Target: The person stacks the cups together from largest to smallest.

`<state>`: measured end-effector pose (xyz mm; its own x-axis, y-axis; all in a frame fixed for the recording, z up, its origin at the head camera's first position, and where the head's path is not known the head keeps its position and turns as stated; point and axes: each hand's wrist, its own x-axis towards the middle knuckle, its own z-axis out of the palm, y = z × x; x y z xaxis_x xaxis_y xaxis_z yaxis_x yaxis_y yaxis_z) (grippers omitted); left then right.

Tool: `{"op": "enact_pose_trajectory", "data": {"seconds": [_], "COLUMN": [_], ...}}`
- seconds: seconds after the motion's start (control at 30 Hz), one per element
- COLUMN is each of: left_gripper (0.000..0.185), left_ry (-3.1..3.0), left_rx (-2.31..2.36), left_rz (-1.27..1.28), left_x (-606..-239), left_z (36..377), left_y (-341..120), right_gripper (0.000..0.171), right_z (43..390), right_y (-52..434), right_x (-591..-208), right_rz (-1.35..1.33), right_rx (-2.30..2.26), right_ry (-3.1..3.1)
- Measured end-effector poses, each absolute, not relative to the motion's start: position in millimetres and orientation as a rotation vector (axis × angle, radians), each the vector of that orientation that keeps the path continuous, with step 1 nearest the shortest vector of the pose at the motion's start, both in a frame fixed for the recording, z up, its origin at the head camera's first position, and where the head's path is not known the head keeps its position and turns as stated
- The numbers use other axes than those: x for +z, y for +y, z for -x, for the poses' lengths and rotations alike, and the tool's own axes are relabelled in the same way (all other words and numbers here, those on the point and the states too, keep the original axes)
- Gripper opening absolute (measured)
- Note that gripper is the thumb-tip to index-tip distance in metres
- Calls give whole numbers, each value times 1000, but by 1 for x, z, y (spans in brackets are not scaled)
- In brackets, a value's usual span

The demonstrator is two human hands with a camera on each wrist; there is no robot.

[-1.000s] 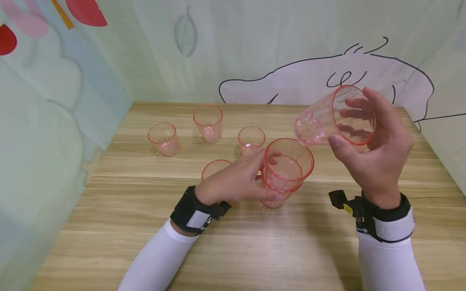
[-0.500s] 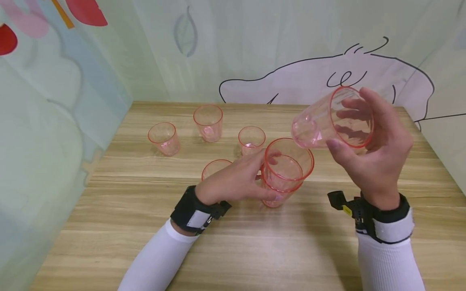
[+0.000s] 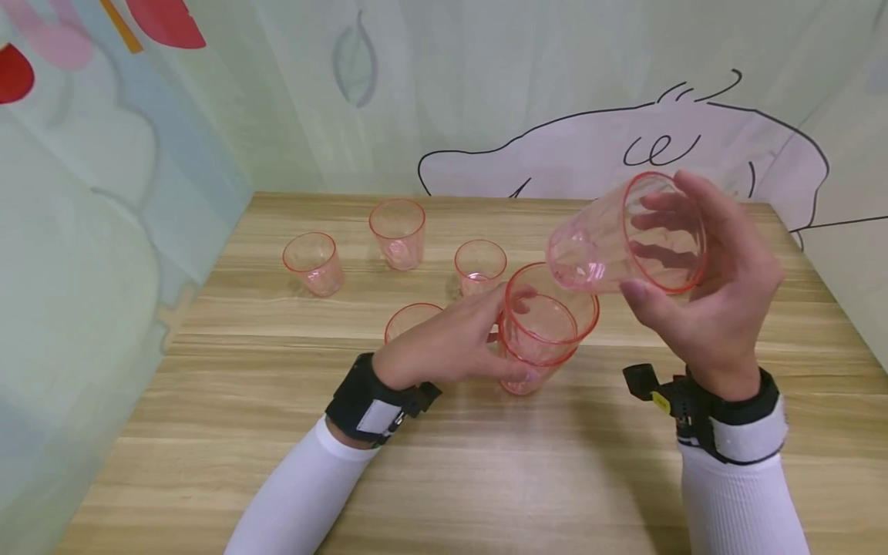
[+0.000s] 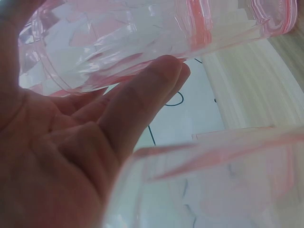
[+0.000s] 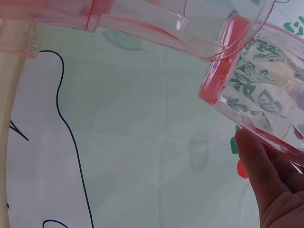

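In the head view, my left hand (image 3: 451,339) grips a stack of clear pink tumblers (image 3: 555,335), one nested in another, standing upright on the table. Its thumb lies along the near side, and the fingers reach behind. Above the table, my right hand (image 3: 724,285) holds another pink tumbler (image 3: 590,243) tilted on its side, its mouth toward me and its base pointing left. That base overlaps the stack's rim in view; whether they touch I cannot tell. The right wrist view shows the held tumbler's thick base (image 5: 223,61) beside the stack's open mouth.
Behind the left wrist, a pink tumbler (image 3: 414,317) stands partly hidden. Farther back are a small tumbler (image 3: 481,262), a taller one (image 3: 398,239) and another (image 3: 315,270) at left. The wooden table (image 3: 208,432) meets a printed wall sheet (image 3: 486,92).
My right hand has lowered slightly and moved left, bringing the tilted tumbler's base over the stack's rim. The left hand and the standing tumblers have stayed where they were.
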<state>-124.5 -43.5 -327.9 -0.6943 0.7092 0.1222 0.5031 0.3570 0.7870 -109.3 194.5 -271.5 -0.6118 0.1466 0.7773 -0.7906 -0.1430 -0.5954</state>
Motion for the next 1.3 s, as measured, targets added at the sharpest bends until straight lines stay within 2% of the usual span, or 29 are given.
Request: {"op": "enact_pose_trajectory", "data": {"seconds": [0.8,1.3], "left_gripper": [82,78], "left_ry": [2371,2356], "left_rx": [1279,1308], "left_rz": [-1077,-1092], "left_x": [-328,-328], "left_z": [124,124], "left_y": [-43,-43], "right_gripper": [82,87], "right_z": [108,112], "right_y": [193,196], "right_x": [-272,-278], "right_rz": [-957,-1124], "right_rx": [1784,1665], "right_ry": [-1525,-1785]}}
